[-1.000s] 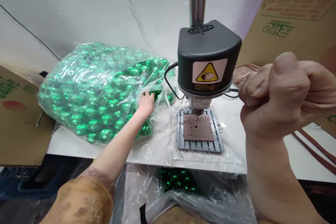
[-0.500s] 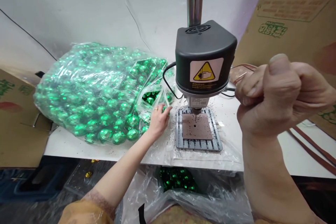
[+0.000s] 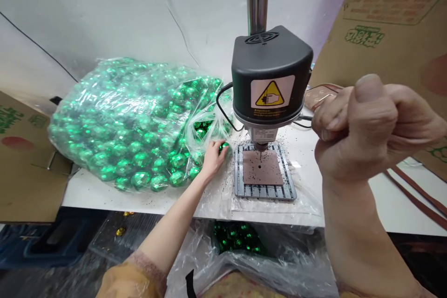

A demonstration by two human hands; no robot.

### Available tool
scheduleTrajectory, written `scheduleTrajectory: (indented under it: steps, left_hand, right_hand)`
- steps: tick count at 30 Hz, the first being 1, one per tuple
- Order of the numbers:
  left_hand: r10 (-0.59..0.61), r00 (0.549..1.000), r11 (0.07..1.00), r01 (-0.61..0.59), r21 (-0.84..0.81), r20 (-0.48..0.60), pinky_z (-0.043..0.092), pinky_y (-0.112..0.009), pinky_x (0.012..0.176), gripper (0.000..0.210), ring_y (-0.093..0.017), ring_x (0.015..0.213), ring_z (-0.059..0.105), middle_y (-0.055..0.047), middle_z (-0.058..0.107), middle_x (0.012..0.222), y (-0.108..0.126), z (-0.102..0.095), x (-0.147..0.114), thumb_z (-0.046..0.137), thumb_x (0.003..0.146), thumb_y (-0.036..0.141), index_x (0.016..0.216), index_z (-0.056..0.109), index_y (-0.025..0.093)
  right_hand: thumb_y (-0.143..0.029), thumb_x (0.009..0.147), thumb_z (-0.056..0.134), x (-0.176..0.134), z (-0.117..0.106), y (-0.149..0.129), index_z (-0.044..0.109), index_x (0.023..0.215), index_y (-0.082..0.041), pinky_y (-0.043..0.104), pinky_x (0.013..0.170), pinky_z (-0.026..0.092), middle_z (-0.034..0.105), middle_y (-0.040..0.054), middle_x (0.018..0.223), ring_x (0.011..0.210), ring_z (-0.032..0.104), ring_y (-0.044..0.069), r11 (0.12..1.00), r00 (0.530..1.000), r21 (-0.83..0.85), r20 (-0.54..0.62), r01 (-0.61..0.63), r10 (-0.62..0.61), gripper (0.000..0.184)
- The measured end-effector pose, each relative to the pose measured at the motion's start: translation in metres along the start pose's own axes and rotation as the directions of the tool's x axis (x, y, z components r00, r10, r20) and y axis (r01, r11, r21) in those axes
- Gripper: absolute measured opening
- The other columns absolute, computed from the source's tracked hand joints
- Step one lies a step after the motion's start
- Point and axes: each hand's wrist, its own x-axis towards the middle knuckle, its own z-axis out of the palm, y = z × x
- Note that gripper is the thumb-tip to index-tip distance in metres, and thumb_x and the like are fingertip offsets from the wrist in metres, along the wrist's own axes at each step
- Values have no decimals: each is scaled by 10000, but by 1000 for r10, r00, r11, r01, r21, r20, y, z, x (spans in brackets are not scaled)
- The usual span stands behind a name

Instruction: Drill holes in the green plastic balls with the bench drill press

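Observation:
My left hand (image 3: 214, 159) is at the mouth of a clear plastic bag (image 3: 115, 102) full of shiny green faceted balls. A green ball (image 3: 223, 147) shows between its thumb and fingers. To the right stands a small black drill press (image 3: 272, 74), its bit above a brown square board (image 3: 265, 174) with a hole in the middle. My right hand (image 3: 366, 130) is closed in a fist around the end of the drill press lever (image 3: 307, 118); most of the lever is hidden by the fingers.
Dark shavings lie around the slotted metal base (image 3: 267, 192). Below the table edge, an open plastic bag (image 3: 279, 265) holds more green balls (image 3: 237, 237). Cardboard boxes stand left (image 3: 28, 163) and right (image 3: 391, 23). A brown strap (image 3: 419, 195) lies at the right.
My left hand has drawn slightly right and its fingers have closed; a green ball now shows in them. My right hand stays closed at the lever.

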Motion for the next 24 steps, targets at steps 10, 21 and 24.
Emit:
scheduleTrajectory:
  steps: [10, 21, 24]
  left_hand:
    - [-252, 966, 561, 194, -805, 57, 713, -497, 1066, 392, -291, 1115, 807, -83, 811, 1216, 65, -10, -24, 907, 931, 440, 1245, 764, 255]
    - [-307, 881, 238, 438, -867, 361, 588, -273, 721, 660, -190, 866, 789, -16, 829, 1103, 88, 11, -45, 1038, 783, 425, 1339, 714, 281]
    - [-274, 911, 339, 391, -856, 308, 597, -286, 810, 634, -184, 923, 783, 7, 811, 1084, 82, 14, -44, 1045, 751, 409, 1275, 712, 281]
  right_hand:
    - [-485, 1109, 761, -5, 1, 0, 466, 625, -210, 362, 609, 447, 419, -71, 581, 505, 424, 64, 1000, 1000, -14, -18, 22, -22, 630]
    - [-496, 1084, 797, -2, -2, 3, 503, 610, -216, 352, 560, 399, 398, -77, 559, 486, 422, 67, 999, 1000, 36, 1, 13, -13, 624]
    - [-493, 1107, 768, -1, -3, 4, 498, 622, -209, 344, 554, 383, 413, -79, 560, 484, 424, 57, 999, 999, 18, 19, 48, -48, 623]
